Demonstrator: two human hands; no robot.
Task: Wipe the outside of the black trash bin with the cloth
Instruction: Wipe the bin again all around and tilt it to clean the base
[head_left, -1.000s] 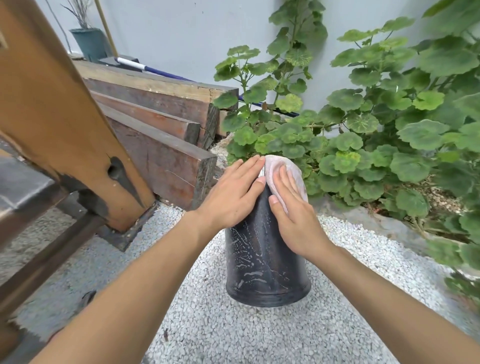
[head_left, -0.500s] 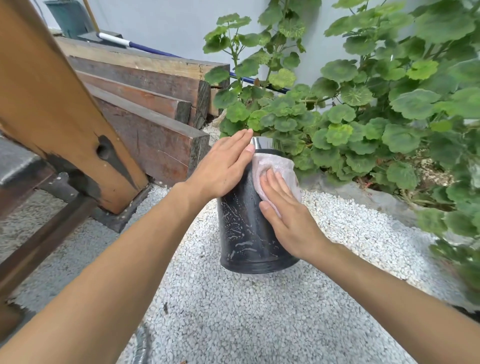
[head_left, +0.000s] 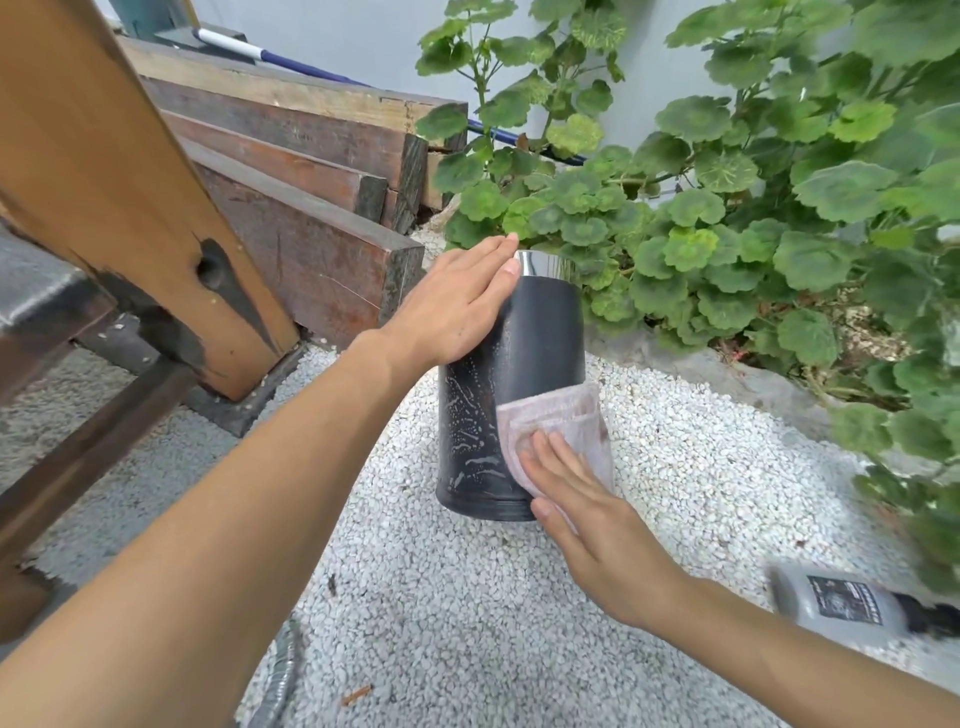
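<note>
The black trash bin (head_left: 540, 332) stands upright on white gravel, with a shiny metal rim at its top. Its left side is streaked with white marks; the upper right part looks plain black. My left hand (head_left: 457, 301) lies flat against the bin's upper left side, fingers reaching the rim. My right hand (head_left: 576, 499) presses a pale pink cloth (head_left: 556, 421) flat onto the bin's lower right side, near the base. The cloth covers that part of the wall.
Stacked timber beams (head_left: 311, 171) and a slanted wooden post (head_left: 119, 171) fill the left. Leafy green plants (head_left: 727, 218) crowd close behind and right of the bin. A grey bottle (head_left: 852, 605) lies on the gravel (head_left: 467, 623) at right. A grey hose end (head_left: 280, 675) shows at the bottom.
My right hand has slid the cloth down the bin's side from the top to near the base. My left hand has stayed on the upper left side. The view has shifted down.
</note>
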